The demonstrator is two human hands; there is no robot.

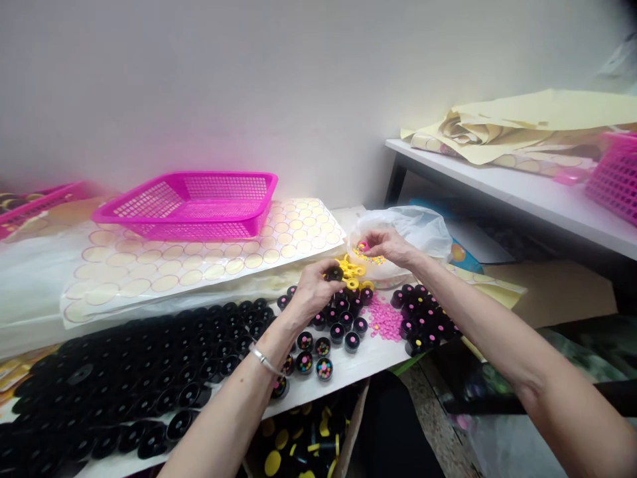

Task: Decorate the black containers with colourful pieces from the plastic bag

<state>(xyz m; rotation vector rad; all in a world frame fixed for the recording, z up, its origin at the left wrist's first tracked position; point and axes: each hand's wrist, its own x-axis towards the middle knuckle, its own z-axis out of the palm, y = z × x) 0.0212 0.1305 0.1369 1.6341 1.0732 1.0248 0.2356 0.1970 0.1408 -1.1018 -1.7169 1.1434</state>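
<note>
My left hand point(318, 287) is closed round a small black round cup point(334, 273), held next to a pile of yellow plastic rings point(352, 271). My right hand point(385, 245) pinches a small pink piece point(364, 245) over many-coloured beads point(373, 257) at the mouth of a clear plastic bag point(418, 229). Its exact kind is too small to tell. Below the hands stand black cups with pink centres point(352, 341), and some cups with coloured beads inside point(324, 368). A heap of small pink discs point(385, 318) lies to their right.
Rows of black cups point(199, 352) fill the left of the table. Behind stands a pink basket point(189, 229) on a sheet of round stickers point(298, 245). A box of black and yellow parts point(298, 438) sits below the table edge. At right is a raised white shelf point(522, 186).
</note>
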